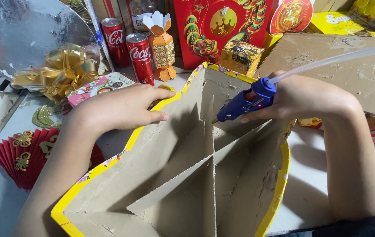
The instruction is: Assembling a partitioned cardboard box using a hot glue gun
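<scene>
One star-shaped cardboard box (170, 175) with a yellow rim and cardboard dividers (205, 153) inside sat on the tabletop (306, 175), filling the centre of the view. The right hand (301, 98) was closed around one blue glue gun (249, 100), nozzle pointing at a divider's top edge, while the left hand (121, 107) lay on the box's left wall, fingers together and lightly curled over the rim. Behind stood two red soda cans (128, 48), one gold ribbon bow (60, 70), one red paper fan (25, 153), and one small gold patterned box (240, 57).
</scene>
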